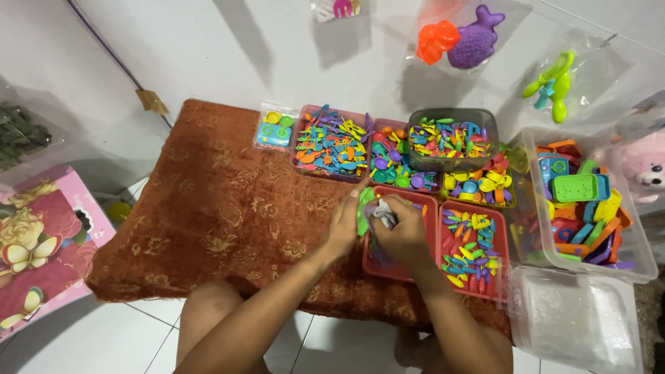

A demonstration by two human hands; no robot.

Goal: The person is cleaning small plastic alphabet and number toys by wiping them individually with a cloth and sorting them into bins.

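- The left hand (344,225) sits closed around a small green plastic piece (363,208); its fingers (353,208) curl in tight, with the green edge showing just past the fingertips.
- The right hand (404,232) is bunched into a pinch beside it, fingertips (388,208) pressed on a small crumpled clear bag (382,213) held between the two hands. Both hands touch at that bundle.
- The bag looks thin, soft and very light; I judge it crinkles and slips easily, so a grip at its mouth or a gathered corner would hold best. The green piece looks stiff, smooth and light, easy to pinch by an edge.
- Directly under the fingers lies a red tray (398,266); what it holds is mostly hidden by the hands.
- Just right of the right hand's fingers is a second red tray (478,291) of mixed small plastic parts.
- Under everything, a rust-brown patterned cloth (222,215) spreads well to the left of the left hand.
- Just beyond the fingertips sit more trays of coloured bits (329,142) and a clear tub (451,138) of similar pieces.
- Farther right of the fingers stands a large clear bin (641,266) of bigger plastic toys.
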